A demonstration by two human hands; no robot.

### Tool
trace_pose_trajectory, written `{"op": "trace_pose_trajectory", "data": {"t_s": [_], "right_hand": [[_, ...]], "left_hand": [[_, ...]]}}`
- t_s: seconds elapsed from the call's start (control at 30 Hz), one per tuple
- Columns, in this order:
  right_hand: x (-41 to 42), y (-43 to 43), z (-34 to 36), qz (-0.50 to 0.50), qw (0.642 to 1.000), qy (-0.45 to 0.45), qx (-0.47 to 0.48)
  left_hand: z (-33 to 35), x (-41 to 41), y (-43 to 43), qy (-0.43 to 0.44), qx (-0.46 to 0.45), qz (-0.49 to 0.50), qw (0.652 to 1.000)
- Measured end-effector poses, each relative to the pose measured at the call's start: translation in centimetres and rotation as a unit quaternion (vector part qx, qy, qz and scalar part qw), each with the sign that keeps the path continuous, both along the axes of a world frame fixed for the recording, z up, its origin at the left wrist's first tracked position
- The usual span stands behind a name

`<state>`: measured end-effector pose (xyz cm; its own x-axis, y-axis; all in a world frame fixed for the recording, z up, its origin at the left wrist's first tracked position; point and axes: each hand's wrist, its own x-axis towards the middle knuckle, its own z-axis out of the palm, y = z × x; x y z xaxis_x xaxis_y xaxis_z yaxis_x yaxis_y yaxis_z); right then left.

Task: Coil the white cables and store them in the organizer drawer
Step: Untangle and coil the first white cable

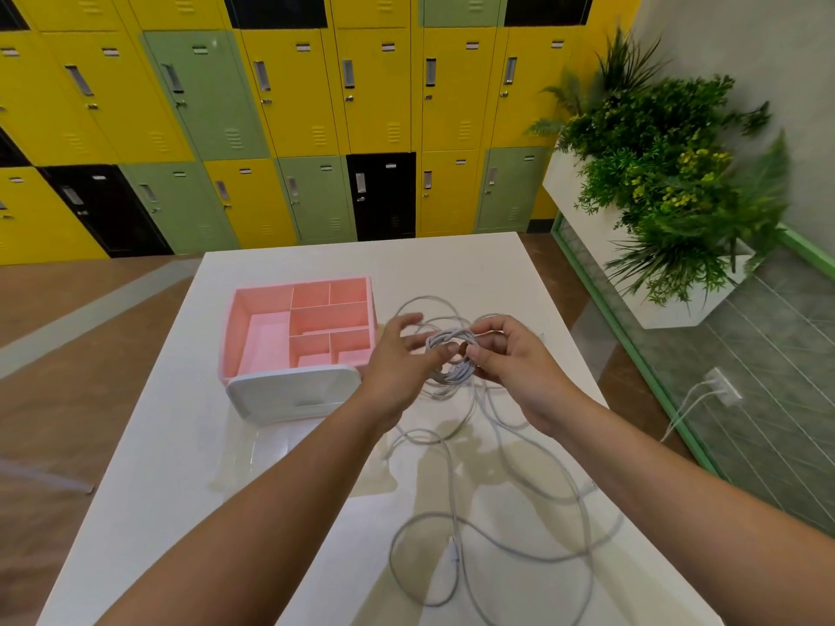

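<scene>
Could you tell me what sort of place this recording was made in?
Probably a shared office or locker room: a wall of yellow, green and black lockers, a white planter of greenery, and a plain white table.

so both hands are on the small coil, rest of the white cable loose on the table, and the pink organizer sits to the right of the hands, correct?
Not quite. The head view shows the pink organizer to the left of the hands, not the right. The rest holds: the left hand and right hand hold the small coil, and the rest of the white cable lies loose on the table.
</scene>
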<state>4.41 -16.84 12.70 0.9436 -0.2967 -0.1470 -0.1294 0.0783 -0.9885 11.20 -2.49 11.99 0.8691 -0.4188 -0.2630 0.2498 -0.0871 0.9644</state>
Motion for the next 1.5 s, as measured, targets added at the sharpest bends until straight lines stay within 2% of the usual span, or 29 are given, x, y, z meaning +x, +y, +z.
{"op": "trace_pose_trajectory", "data": {"t_s": [0.17, 0.37, 0.5, 0.67, 0.73, 0.93, 1.07, 1.2, 1.33, 1.5], "right_hand": [[0.0, 0.0, 0.4, -0.004, 0.997, 0.008, -0.072], [0.1, 0.1, 1.0, -0.004, 0.992, -0.001, -0.123], [0.0, 0.2, 1.0, -0.008, 0.987, -0.011, -0.161], [0.0, 0.0, 1.2, -0.010, 0.982, -0.018, -0.187], [-0.1, 0.0, 1.3, -0.007, 0.982, -0.016, -0.188], [-0.3, -0.2, 1.2, 0.002, 0.987, 0.002, -0.161], [-0.4, -0.3, 1.1, 0.013, 0.988, 0.003, -0.153], [-0.4, -0.5, 0.9, 0.006, 0.986, 0.001, -0.167], [-0.3, -0.8, 1.1, 0.001, 0.986, -0.006, -0.168], [-0.3, -0.7, 0.9, -0.031, 0.965, -0.019, -0.262]], "left_hand": [[0.0, 0.1, -0.1, -0.028, -0.009, 0.037, 0.999], [0.9, -0.2, 0.2, -0.018, -0.017, -0.012, 1.000], [1.5, -0.2, 0.8, -0.057, 0.032, -0.049, 0.997], [1.6, 0.1, 1.2, 0.051, 0.057, -0.104, 0.992], [1.6, 0.2, 1.2, 0.064, 0.060, -0.112, 0.990], [1.9, 0.1, 1.3, 0.039, 0.060, -0.150, 0.986], [1.9, -0.2, 1.1, 0.024, 0.039, -0.121, 0.992], [2.2, -0.7, 0.7, -0.010, 0.087, -0.113, 0.990], [2.2, -0.4, 1.0, -0.011, 0.114, -0.148, 0.982], [2.1, -0.3, 1.0, -0.023, 0.066, -0.126, 0.990]]}}
